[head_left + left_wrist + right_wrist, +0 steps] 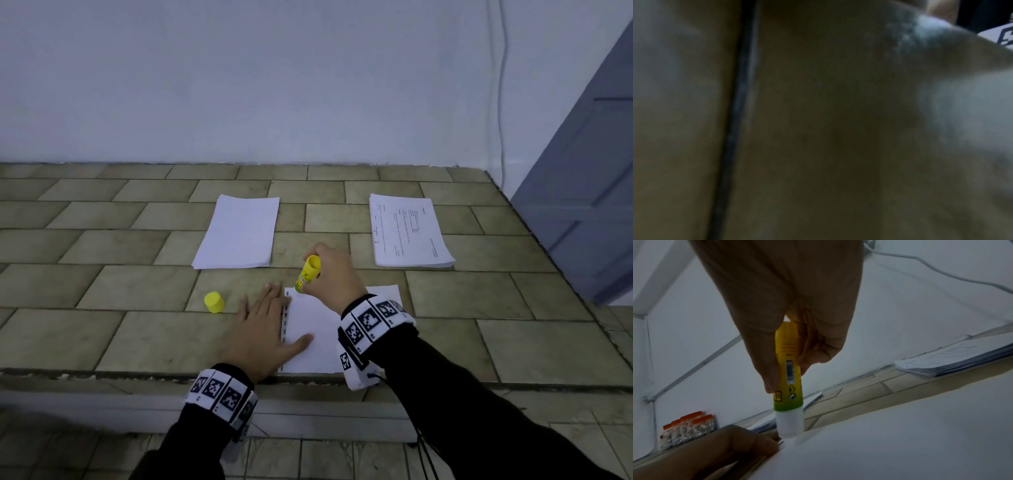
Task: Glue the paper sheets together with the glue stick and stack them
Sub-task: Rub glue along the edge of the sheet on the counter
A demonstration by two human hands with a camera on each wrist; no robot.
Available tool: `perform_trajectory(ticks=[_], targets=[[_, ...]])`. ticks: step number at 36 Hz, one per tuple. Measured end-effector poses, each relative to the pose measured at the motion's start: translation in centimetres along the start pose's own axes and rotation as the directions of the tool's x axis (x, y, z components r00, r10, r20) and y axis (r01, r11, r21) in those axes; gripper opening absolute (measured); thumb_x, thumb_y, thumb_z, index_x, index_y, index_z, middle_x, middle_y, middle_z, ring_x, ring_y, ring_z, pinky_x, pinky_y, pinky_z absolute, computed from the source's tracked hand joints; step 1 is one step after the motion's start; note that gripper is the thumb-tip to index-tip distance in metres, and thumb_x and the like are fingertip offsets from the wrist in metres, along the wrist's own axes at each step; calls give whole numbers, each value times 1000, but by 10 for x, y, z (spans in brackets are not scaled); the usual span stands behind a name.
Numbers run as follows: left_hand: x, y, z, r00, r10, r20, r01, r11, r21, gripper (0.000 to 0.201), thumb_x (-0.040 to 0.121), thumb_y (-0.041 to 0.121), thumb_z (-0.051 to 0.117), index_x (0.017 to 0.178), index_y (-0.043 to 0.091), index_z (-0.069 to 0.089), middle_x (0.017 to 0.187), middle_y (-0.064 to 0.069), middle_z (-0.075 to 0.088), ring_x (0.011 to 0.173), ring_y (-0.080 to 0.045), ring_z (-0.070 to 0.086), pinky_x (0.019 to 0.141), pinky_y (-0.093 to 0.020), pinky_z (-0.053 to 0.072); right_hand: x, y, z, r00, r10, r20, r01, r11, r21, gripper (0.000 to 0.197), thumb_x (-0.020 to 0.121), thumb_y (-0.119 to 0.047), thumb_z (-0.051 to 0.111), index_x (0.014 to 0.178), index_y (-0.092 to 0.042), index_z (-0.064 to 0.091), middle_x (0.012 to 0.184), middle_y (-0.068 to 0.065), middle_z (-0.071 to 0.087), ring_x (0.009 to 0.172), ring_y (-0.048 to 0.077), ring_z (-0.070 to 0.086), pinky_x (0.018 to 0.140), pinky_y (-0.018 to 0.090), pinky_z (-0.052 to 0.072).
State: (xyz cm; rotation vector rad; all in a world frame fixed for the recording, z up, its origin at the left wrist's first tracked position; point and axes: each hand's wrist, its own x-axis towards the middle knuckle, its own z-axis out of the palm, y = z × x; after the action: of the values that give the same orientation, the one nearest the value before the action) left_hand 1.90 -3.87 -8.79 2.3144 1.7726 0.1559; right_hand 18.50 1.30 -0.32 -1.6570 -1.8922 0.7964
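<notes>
Currently, near to far:
Left hand (260,329): fingers flat, pressing the paper sheet (318,339) at lower centre.
Right hand (334,274): fingers grip the glue stick (307,278), tip on the sheet's far left corner.
Cap (214,302): left of the sheet.
Paper stacks: blank stack (238,233) centre, printed stack (409,231) right.

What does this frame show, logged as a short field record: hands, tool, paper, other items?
right hand: grips the glue stick, tip down on the far left corner of the sheet
left hand: flat, fingers straight, pressing the sheet's left edge
cap: off, standing on the tiled surface left of the left hand
blank stack: far, left of centre
printed stack: far right
left wrist view: dark, blurred
</notes>
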Motion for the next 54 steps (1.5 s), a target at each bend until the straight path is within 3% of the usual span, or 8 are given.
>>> perform_trajectory(ticks=[8, 21, 27, 31, 36, 40, 47, 54], targets=[[1, 0, -1, 1000, 11, 14, -10, 1000, -19, 113, 67, 96, 4, 149, 23, 30, 165, 3, 7, 151, -9, -5, 121, -49, -7, 7, -3, 13, 999, -25, 35, 28, 996, -90, 31, 75, -11, 74, 87, -11, 46, 92, 9, 55, 84, 28, 54, 73, 38, 47], [2, 1, -2, 998, -12, 63, 10, 999, 47, 102, 75, 88, 12, 154, 24, 21, 166, 5, -4, 150, -8, -12, 121, -47, -10, 2, 16, -7, 999, -2, 40, 11, 973, -230, 31, 79, -9, 65, 92, -13, 37, 92, 4, 42, 82, 21, 42, 59, 27, 28], [1, 2, -3, 997, -17, 72, 12, 997, 72, 121, 60, 95, -11, 154, 24, 15, 165, 5, -4, 149, -7, -13, 122, -48, -8, -12, 52, -38, 996, 76, -51, -84, 979, -187, 28, 76, -10, 66, 89, -13, 41, 92, 8, 52, 86, 25, 52, 71, 34, 45], [0, 2, -3, 997, -25, 75, 21, 998, 56, 113, 66, 92, -1, 156, 25, 7, 165, 6, -5, 148, -6, -15, 122, -48, -9, -24, 78, -57, 984, 120, -132, -132, 987, -88, 24, 73, -6, 67, 85, -9, 47, 87, 12, 58, 82, 29, 57, 74, 43, 52], [2, 1, -2, 996, -11, 85, 3, 995, 95, 121, 58, 92, -21, 157, 27, 2, 165, 6, -10, 150, -10, -15, 121, -48, -11, -37, 92, -69, 961, 148, -234, -147, 989, 19, 37, 79, -4, 70, 107, -12, 47, 92, 8, 62, 83, 22, 61, 74, 33, 53], [0, 2, -3, 997, -4, 77, -2, 997, 72, 122, 59, 93, -19, 158, 26, 4, 165, 5, -9, 150, -10, -14, 121, -48, -10, -50, 74, -60, 969, -1, -246, 30, 993, 115, 21, 77, -5, 73, 81, -12, 54, 81, 4, 63, 76, 17, 65, 68, 24, 54], [1, 1, -2, 995, -4, 102, -1, 999, 44, 118, 66, 97, 8, 158, 25, 0, 164, 4, -13, 150, -11, -17, 120, -47, -13, -52, 27, -9, 992, -127, -25, 130, 965, 226, 15, 80, -10, 68, 81, -14, 54, 84, 4, 64, 79, 16, 64, 71, 38, 57], [1, -1, -1, 997, 38, 68, -42, 998, 57, 126, 58, 101, -9, 158, 25, -2, 165, 2, -9, 149, -11, -18, 119, -49, -11, -47, 10, 24, 980, -187, 66, 182, 981, 71, 16, 86, -16, 66, 95, -16, 52, 97, 10, 62, 93, 25, 60, 81, 43, 53]])
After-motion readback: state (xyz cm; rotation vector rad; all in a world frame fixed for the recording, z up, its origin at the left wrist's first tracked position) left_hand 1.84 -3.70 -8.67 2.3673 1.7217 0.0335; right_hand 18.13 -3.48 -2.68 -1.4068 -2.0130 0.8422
